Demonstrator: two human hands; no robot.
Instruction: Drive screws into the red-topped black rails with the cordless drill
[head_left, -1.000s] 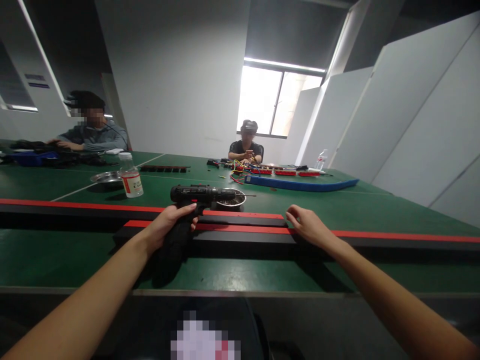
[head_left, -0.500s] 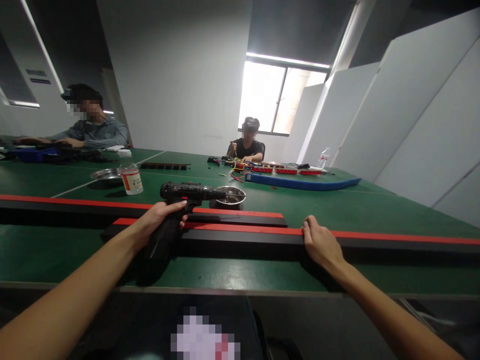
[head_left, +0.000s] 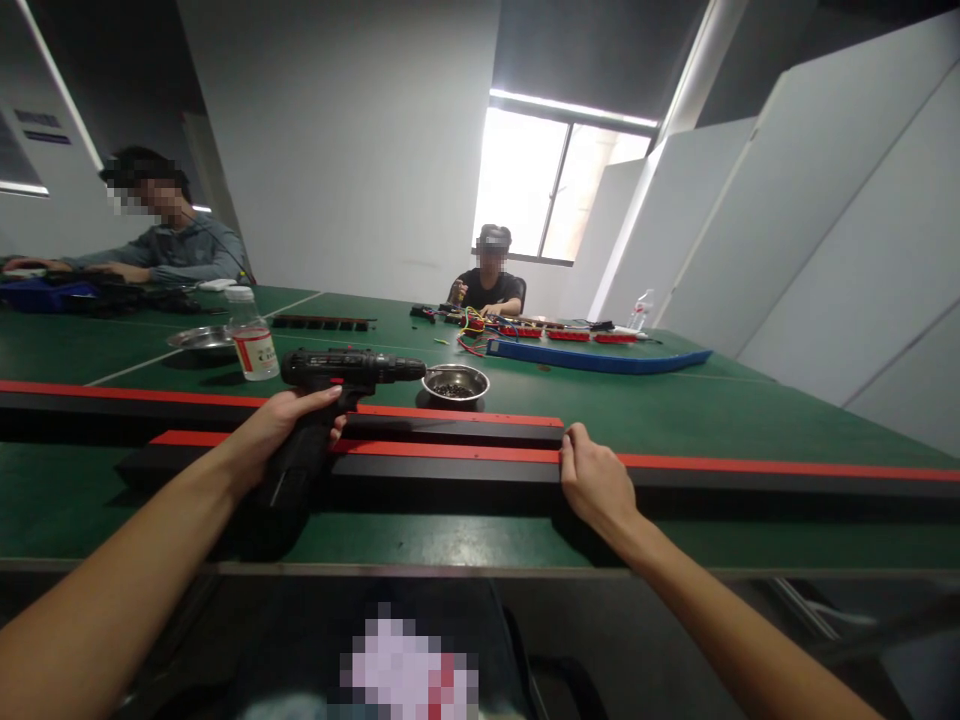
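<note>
— What is held by the left hand [head_left: 279,428]?
— A black, pistol-shaped power drill [head_left: 330,368]. Its grip is clasped by the left fingers, and the thumb is laid along its side. The drill is held above the bars, its chuck pointed to the right.

— And the right hand [head_left: 598,482]?
— Its fingers are drawn together and clamped over the long, straight black bar with a red top [head_left: 450,480]. That bar is laid along the near side of the green, flat-topped table [head_left: 465,540].

— What is placed around them?
— A shorter-looking black bar with a red strip [head_left: 457,428] is set just behind, its right end near the right fingertips. Beyond it, a small, round, shiny metal bowl [head_left: 455,399] is filled partly with dark little pieces, too small to be identified.
</note>
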